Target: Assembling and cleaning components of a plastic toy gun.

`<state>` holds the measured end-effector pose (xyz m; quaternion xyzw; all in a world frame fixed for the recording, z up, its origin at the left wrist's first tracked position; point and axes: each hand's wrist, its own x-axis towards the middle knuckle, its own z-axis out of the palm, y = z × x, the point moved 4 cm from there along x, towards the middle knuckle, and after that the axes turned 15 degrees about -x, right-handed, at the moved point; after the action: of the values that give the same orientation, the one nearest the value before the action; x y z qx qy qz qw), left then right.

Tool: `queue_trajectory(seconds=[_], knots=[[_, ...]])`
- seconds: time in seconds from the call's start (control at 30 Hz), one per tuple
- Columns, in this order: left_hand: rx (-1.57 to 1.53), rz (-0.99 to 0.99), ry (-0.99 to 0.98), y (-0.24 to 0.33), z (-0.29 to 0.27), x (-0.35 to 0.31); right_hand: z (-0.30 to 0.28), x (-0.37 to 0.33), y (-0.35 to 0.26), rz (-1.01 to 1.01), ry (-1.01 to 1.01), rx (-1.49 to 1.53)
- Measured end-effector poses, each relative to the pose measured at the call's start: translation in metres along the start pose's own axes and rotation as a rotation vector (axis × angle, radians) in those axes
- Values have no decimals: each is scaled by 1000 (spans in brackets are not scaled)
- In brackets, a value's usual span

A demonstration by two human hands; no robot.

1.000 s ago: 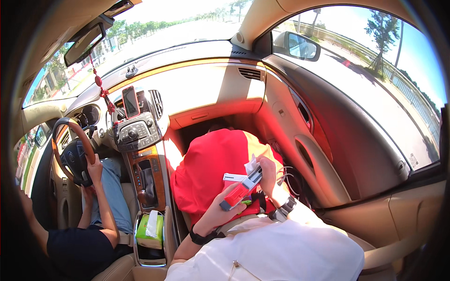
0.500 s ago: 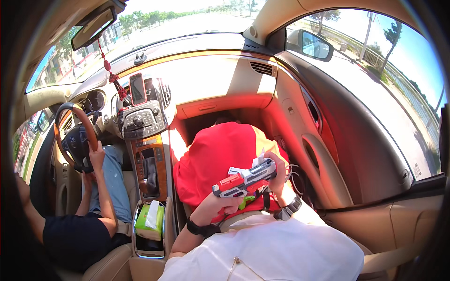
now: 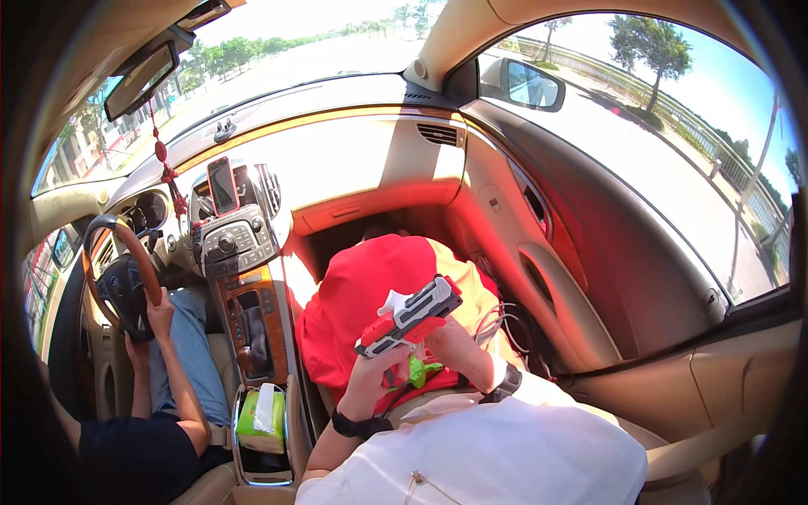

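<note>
One toy blaster (image 3: pixel 411 316); four hands (image 3: pixel 374 370), two of them another person's (image 3: pixel 139 454); two dark wrist straps (image 3: pixel 360 425); one tissue pack (image 3: pixel 261 421) at the console bin's (image 3: pixel 293 404) far edge; one smartphone (image 3: pixel 223 186); one steering wheel (image 3: pixel 145 261); two side mirrors (image 3: pixel 530 86).

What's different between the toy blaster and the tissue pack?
The toy blaster is long and narrow, while the tissue pack is short and boxy.
The toy blaster is mostly red, white and dark grey; the tissue pack is mainly green.
The toy blaster is being held up at a slant, but the tissue pack sits in the open bin between the seats.
Both have some white showing.
</note>
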<state>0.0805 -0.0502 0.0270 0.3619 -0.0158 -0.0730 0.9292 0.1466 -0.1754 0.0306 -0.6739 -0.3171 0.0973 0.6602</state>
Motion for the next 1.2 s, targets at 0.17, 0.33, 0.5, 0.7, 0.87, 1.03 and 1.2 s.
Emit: queue_trajectory(seconds=[0.17,0.33,0.5,0.7,0.87,1.03,1.2], knots=[[117,161,141,22,-17,-11,10,11,22,226,127,124],[64,187,95,28,-53,-21,42,3,38,241,126,119],[35,268,108,37,-70,-32,60,10,42,200,142,268],[19,275,166,51,-64,-46,46,12,57,325,207,424],[36,303,183,51,-50,-47,46,6,39,510,-80,603],[50,310,148,46,-39,-41,49,-3,38,359,-541,546],[54,305,209,37,-43,-44,44,-7,32,419,-262,632]])
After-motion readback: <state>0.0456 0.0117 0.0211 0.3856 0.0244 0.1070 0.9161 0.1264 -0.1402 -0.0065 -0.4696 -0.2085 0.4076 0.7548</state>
